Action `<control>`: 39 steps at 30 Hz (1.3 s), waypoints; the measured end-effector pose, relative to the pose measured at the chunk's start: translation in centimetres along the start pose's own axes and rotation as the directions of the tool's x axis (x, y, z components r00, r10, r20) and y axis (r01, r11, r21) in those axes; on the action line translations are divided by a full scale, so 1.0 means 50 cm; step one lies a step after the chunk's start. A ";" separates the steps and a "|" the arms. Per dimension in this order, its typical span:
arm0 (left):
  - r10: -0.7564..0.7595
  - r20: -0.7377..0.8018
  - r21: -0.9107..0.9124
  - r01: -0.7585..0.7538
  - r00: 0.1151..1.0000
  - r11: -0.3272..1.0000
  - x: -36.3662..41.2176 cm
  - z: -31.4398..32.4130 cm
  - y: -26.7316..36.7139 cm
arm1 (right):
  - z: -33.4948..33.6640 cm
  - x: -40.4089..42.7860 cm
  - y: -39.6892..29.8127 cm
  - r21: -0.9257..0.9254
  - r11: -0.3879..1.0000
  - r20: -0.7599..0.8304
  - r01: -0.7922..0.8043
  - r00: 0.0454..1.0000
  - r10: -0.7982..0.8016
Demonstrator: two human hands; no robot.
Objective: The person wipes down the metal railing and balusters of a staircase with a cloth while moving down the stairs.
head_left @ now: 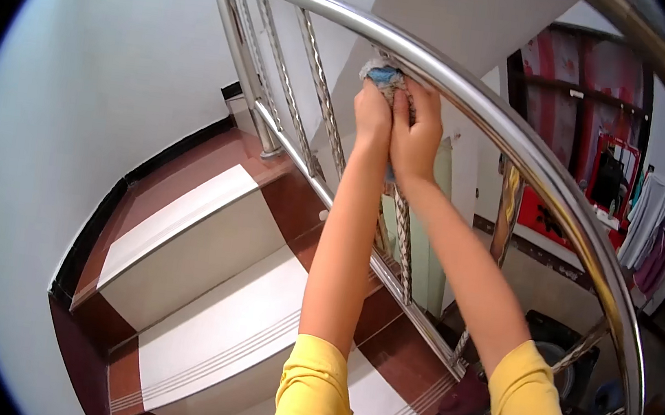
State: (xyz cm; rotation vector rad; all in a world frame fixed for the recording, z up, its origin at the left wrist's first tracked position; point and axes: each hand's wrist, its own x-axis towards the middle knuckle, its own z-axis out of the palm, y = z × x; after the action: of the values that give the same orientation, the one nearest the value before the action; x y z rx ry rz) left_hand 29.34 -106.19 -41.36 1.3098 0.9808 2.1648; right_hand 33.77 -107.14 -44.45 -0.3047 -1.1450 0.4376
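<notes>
Just beneath the curved stainless steel handrail (384,27), both hands grip a bunched grey-and-blue cloth (387,76). My left hand (374,114) closes on the cloth's lower left side. Pressed beside it, my right hand (419,125) holds the cloth's right side, its fingers close to the rail's underside. The cloth wraps the top of a twisted metal baluster (402,246), whose upper end is hidden by the hands. A bit of blue shows below the right palm.
White and brown tiled stairs (223,306) lie below, beside a white wall (35,173). More twisted balusters (324,90) stand to the left, over a lower metal rail (389,278). Beyond the railing are a red-framed mirror (614,172), hanging clothes (645,212) and a dark tub (561,362).
</notes>
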 end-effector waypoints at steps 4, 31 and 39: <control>-0.148 0.385 -0.063 0.186 0.911 0.980 -0.008 -0.052 -0.090 | -0.012 -0.041 0.057 -0.131 0.963 -0.043 0.235 0.969 -0.242; -0.185 -0.333 0.318 0.294 0.925 0.901 -0.412 -0.230 -0.403 | -0.317 -0.472 0.109 -0.352 0.689 0.371 -0.633 0.582 0.724; -0.519 0.112 -0.399 0.517 0.847 0.757 -0.685 -0.073 -0.371 | -0.533 -0.501 -0.064 -0.547 0.706 0.233 -0.450 0.728 0.645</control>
State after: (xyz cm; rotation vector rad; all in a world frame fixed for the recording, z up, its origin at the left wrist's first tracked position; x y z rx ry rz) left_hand 42.02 -117.97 -76.47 0.7149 0.7128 1.7991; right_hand 50.32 -122.33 -73.53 -1.0477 -1.5696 0.8022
